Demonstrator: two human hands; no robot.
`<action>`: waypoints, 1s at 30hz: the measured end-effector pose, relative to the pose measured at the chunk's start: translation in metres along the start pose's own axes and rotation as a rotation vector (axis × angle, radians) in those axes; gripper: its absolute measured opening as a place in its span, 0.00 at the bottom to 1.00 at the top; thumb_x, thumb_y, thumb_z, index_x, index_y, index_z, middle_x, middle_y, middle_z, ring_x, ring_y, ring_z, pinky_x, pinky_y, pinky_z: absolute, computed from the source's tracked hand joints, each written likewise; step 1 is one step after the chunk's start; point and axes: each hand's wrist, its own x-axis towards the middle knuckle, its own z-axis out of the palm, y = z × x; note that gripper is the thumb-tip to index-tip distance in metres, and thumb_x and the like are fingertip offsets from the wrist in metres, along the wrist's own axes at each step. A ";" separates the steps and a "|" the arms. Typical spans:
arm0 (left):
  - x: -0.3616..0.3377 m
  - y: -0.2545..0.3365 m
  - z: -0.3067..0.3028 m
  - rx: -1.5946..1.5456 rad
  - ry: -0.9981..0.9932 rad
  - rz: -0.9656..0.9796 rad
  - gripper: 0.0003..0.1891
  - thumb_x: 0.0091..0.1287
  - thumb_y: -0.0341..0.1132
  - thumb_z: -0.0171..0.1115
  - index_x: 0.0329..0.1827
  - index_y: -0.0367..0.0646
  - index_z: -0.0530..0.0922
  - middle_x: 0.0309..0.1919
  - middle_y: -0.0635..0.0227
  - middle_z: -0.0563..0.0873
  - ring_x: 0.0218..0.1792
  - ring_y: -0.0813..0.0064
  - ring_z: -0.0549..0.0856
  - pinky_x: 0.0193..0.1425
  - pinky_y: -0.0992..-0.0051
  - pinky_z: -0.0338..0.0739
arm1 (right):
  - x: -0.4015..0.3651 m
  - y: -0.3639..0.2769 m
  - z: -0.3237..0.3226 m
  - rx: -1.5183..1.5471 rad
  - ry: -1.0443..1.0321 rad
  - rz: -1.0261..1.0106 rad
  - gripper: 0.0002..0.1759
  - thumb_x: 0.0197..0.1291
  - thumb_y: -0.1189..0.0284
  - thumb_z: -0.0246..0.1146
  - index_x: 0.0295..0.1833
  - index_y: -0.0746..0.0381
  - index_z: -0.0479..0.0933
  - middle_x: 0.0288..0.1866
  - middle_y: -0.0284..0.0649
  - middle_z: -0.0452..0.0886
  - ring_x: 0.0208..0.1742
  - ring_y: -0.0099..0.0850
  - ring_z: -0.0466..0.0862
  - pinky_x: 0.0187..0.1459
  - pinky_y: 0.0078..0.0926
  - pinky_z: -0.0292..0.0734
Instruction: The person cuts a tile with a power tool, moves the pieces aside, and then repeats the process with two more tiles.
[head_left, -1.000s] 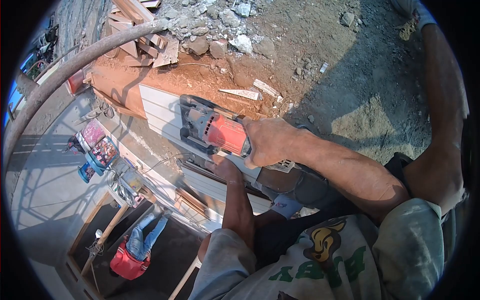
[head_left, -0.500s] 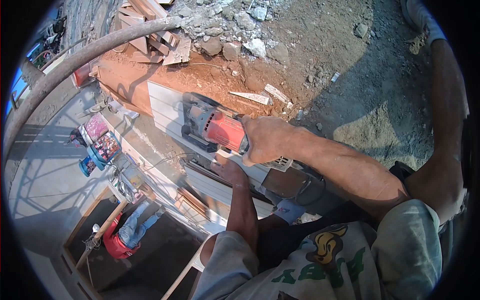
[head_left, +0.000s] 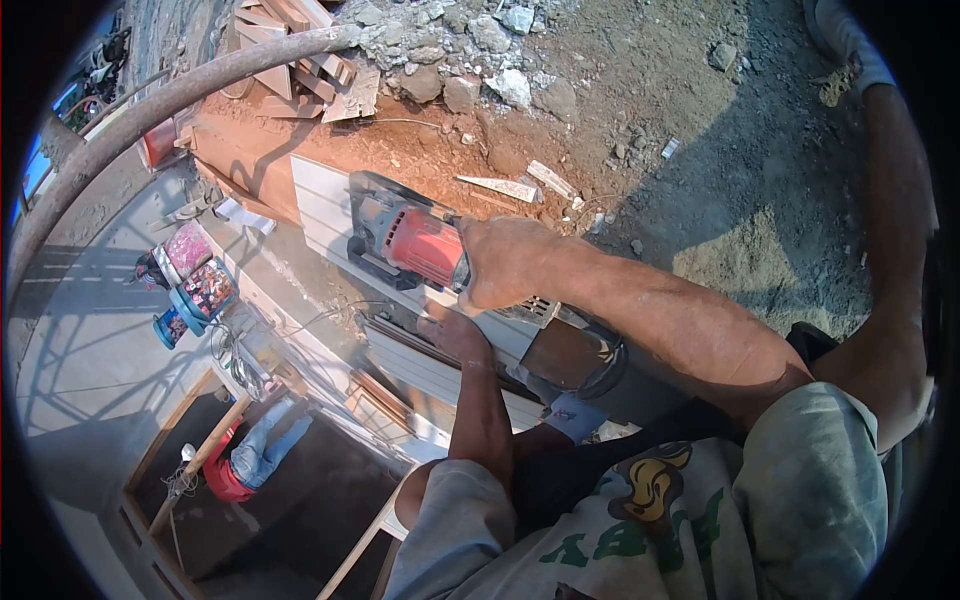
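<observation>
My right hand (head_left: 508, 262) is wrapped round the body of a red circular saw (head_left: 425, 246), its flat dark base resting on a long pale board (head_left: 322, 207). The blade is hidden beneath the tool. Just below the saw, my left hand (head_left: 457, 334) grips the near edge of the pale board, its fingers partly hidden. More pale grooved strips (head_left: 415, 365) lie beside that hand. A brown square plate (head_left: 568, 356) sits near the board's close end, under my right forearm.
A bent pole (head_left: 200, 95) arches across the upper left. Wood offcuts (head_left: 285, 50) and broken rocks (head_left: 465, 90) lie beyond the board. Buckets (head_left: 205, 290) stand at left. Lower down, a person in red (head_left: 228, 470) bends inside a framed opening. Another person's arm (head_left: 893, 200) is at right.
The saw and my right hand have slid a little to the left along the board, away from my body. My left hand stays at the board's edge.
</observation>
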 end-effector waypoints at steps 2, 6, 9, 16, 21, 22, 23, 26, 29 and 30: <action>0.002 -0.001 -0.004 0.114 -0.045 0.052 0.34 0.75 0.54 0.47 0.66 0.26 0.64 0.58 0.38 0.75 0.55 0.41 0.76 0.62 0.53 0.70 | -0.006 0.003 0.002 0.014 0.004 -0.007 0.43 0.43 0.59 0.72 0.61 0.77 0.67 0.43 0.61 0.83 0.48 0.54 0.85 0.50 0.44 0.80; 0.024 -0.038 0.000 0.328 -0.054 0.235 0.27 0.74 0.45 0.49 0.65 0.29 0.66 0.54 0.41 0.75 0.55 0.41 0.76 0.60 0.52 0.72 | -0.026 0.017 0.008 -0.015 0.022 0.003 0.44 0.43 0.58 0.73 0.60 0.75 0.66 0.42 0.61 0.83 0.49 0.54 0.85 0.50 0.44 0.80; 0.023 -0.032 -0.002 0.512 -0.051 0.239 0.24 0.73 0.39 0.50 0.67 0.33 0.66 0.59 0.36 0.72 0.61 0.41 0.73 0.63 0.52 0.71 | -0.041 0.022 0.010 0.008 -0.001 0.007 0.42 0.43 0.58 0.73 0.59 0.74 0.67 0.41 0.61 0.83 0.48 0.54 0.85 0.50 0.45 0.80; 0.031 -0.050 -0.004 0.742 0.025 0.533 0.30 0.70 0.41 0.57 0.70 0.34 0.63 0.61 0.37 0.69 0.62 0.41 0.72 0.62 0.52 0.72 | -0.071 0.034 0.009 -0.015 -0.033 0.021 0.41 0.44 0.58 0.72 0.57 0.76 0.67 0.39 0.60 0.84 0.45 0.54 0.85 0.49 0.45 0.80; 0.028 -0.054 -0.009 0.673 -0.052 0.657 0.38 0.66 0.43 0.64 0.74 0.35 0.58 0.62 0.40 0.65 0.60 0.42 0.71 0.63 0.55 0.70 | -0.087 0.035 0.009 -0.035 -0.061 0.085 0.39 0.45 0.59 0.70 0.55 0.78 0.67 0.38 0.61 0.84 0.45 0.54 0.85 0.50 0.45 0.80; 0.029 -0.057 -0.008 0.673 -0.054 0.651 0.38 0.66 0.43 0.64 0.74 0.35 0.58 0.62 0.40 0.65 0.60 0.42 0.71 0.63 0.55 0.70 | -0.089 0.036 0.011 -0.033 -0.046 0.095 0.39 0.45 0.59 0.70 0.55 0.77 0.67 0.38 0.61 0.83 0.45 0.54 0.85 0.50 0.45 0.80; 0.029 -0.061 -0.008 0.625 -0.033 0.692 0.38 0.65 0.42 0.65 0.74 0.34 0.58 0.61 0.40 0.66 0.60 0.41 0.71 0.63 0.54 0.70 | -0.090 0.037 0.013 -0.030 -0.032 0.104 0.39 0.45 0.58 0.70 0.55 0.77 0.67 0.38 0.61 0.83 0.45 0.55 0.85 0.50 0.45 0.80; 0.034 -0.072 -0.007 0.625 0.050 0.798 0.38 0.65 0.40 0.65 0.74 0.33 0.57 0.60 0.40 0.67 0.59 0.41 0.71 0.63 0.53 0.69 | -0.088 0.039 0.014 -0.049 -0.030 0.087 0.40 0.45 0.59 0.70 0.55 0.78 0.67 0.38 0.61 0.83 0.44 0.55 0.85 0.49 0.45 0.80; 0.025 -0.057 -0.006 0.644 0.042 0.779 0.37 0.66 0.35 0.62 0.75 0.34 0.56 0.60 0.39 0.68 0.60 0.40 0.70 0.64 0.51 0.67 | -0.084 0.038 0.009 -0.043 -0.048 0.070 0.39 0.45 0.58 0.70 0.54 0.77 0.67 0.39 0.61 0.83 0.44 0.55 0.85 0.49 0.46 0.80; 0.022 -0.052 -0.006 0.617 -0.009 0.690 0.36 0.66 0.33 0.61 0.75 0.34 0.55 0.60 0.38 0.68 0.61 0.39 0.70 0.66 0.50 0.66 | -0.082 0.038 0.009 -0.044 -0.047 0.072 0.39 0.45 0.58 0.70 0.54 0.77 0.67 0.39 0.61 0.83 0.44 0.55 0.85 0.49 0.46 0.80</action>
